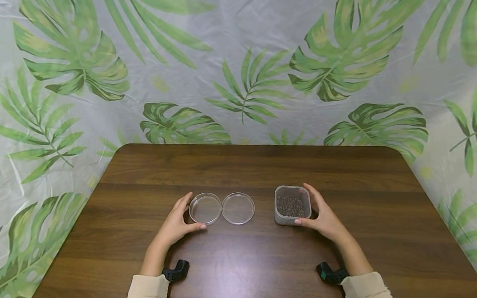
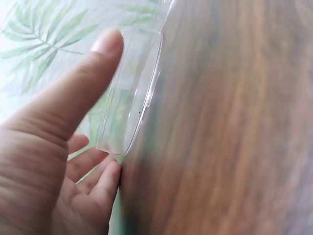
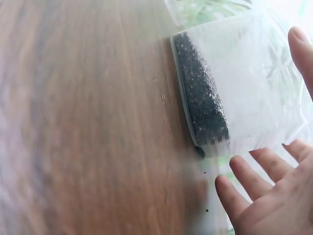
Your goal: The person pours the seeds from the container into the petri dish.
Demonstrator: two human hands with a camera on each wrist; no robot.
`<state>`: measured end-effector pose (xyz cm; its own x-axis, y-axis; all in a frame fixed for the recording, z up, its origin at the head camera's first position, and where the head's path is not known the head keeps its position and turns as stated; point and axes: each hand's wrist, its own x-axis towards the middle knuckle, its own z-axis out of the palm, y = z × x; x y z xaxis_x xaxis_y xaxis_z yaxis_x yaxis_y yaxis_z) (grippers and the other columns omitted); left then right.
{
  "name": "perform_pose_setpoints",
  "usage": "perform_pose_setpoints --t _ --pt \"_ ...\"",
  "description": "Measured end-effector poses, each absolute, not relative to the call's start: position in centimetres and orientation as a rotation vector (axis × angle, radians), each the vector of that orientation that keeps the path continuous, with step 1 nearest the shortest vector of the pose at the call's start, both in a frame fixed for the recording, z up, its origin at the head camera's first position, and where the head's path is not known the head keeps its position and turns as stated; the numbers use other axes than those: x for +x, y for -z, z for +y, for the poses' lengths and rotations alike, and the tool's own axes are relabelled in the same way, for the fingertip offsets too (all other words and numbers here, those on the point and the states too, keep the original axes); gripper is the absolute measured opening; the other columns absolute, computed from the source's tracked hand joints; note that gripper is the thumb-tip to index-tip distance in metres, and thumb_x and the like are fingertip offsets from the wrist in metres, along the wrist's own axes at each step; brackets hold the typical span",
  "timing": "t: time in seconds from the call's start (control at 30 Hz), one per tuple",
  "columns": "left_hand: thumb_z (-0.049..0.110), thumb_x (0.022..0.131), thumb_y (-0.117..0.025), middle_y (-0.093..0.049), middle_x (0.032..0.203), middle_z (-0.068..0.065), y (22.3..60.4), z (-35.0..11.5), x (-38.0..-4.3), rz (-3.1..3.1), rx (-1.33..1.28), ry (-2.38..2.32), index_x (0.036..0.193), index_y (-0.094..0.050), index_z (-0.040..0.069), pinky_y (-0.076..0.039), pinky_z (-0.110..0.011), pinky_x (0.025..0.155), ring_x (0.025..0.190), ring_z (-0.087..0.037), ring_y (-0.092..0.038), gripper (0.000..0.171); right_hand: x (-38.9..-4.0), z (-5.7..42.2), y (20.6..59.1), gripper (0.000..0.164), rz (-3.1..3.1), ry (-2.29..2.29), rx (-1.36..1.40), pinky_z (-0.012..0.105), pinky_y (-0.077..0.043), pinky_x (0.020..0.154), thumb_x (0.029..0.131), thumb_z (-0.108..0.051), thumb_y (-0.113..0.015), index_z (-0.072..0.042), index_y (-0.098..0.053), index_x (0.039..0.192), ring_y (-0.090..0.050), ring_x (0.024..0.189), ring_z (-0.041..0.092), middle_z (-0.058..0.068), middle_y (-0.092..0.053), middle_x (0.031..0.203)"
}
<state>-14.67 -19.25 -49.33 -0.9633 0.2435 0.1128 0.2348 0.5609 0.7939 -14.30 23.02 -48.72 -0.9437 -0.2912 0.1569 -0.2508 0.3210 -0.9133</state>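
Two clear, shallow round petri dishes lie side by side on the table, rims close together; the right one is the second dish. My left hand is spread around the left dish, its thumb in front and fingers at the far left rim. In the left wrist view the thumb overlaps the dish wall. To the right, a translucent square plastic box, lidless, contains small dark grains. My right hand stands around its right side, thumb at the front, with loosely extended fingers beside the wall.
The brown wood-grain table has rounded far corners. Behind it hangs a pale cloth printed with green leaves. Black wrist cameras are worn on both wrists, just past the light sleeves.
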Motion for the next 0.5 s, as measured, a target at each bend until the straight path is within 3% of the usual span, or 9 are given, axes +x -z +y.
perform_pose_setpoints --t 0.13,0.3,0.5 --pt "0.03 0.059 -0.084 -0.035 0.132 -0.02 49.7 -19.4 -14.7 2.752 0.412 -1.437 0.139 -0.027 0.001 -0.034 -0.042 0.098 0.115 -0.035 -0.044 0.102 -14.0 22.7 48.3 0.096 2.475 1.781 -0.513 0.057 -0.022 0.098 0.07 -0.001 -0.075 -0.009 -0.013 0.144 -0.023 0.127 0.039 0.021 -0.023 0.142" --pt "0.029 0.061 -0.083 -0.035 0.133 -0.019 49.9 -19.5 -14.7 2.736 0.4 -1.462 0.138 -0.03 0.0 -0.035 -0.043 0.096 0.114 -0.035 -0.046 0.098 -13.3 21.9 46.8 0.093 2.426 1.817 -0.509 0.061 -0.015 0.099 0.072 0.004 -0.071 0.001 -0.01 0.142 -0.011 0.13 0.042 0.028 -0.014 0.142" --pt "0.027 0.063 -0.082 -0.035 0.133 -0.018 50.0 -19.5 -14.7 2.729 0.402 -1.46 0.136 -0.034 0.0 -0.038 -0.042 0.095 0.113 -0.035 -0.046 0.091 -13.0 21.6 46.5 0.09 2.403 1.847 -0.501 0.061 -0.012 0.099 0.073 0.006 -0.069 0.001 -0.01 0.141 -0.01 0.13 0.042 0.028 -0.016 0.141"
